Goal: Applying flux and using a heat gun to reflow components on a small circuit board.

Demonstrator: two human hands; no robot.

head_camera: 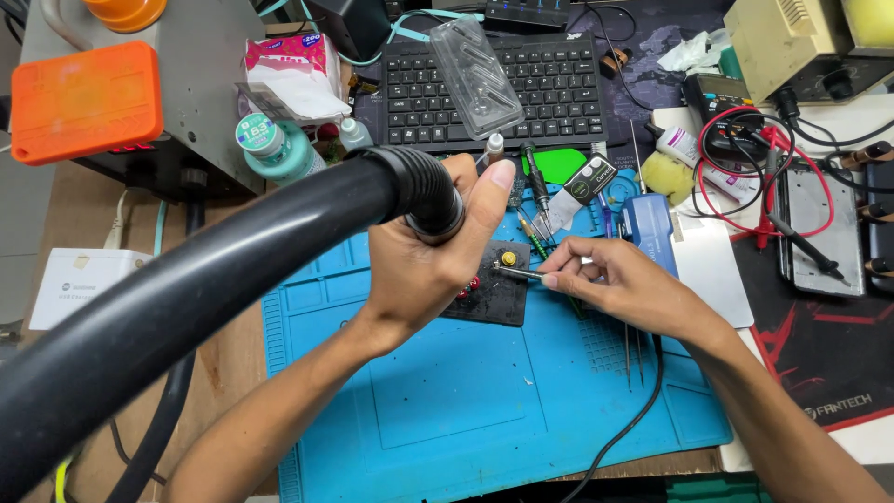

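Note:
My left hand (424, 270) grips the ribbed end of a thick black hose (233, 270) that runs from the lower left up to the middle. Under that hand lies a small black circuit board (494, 293) with a yellow knob and red parts, resting on a blue work mat (466, 410). My right hand (619, 284) pinches a thin metal tool (517, 272) whose tip touches the board near the yellow knob.
A black keyboard (559, 93) with a clear plastic blister pack on it sits behind the mat. A grey machine with an orange pad stands at the back left, by a tissue pack and a teal bottle. Red and black probe leads, tweezers and small tools lie to the right.

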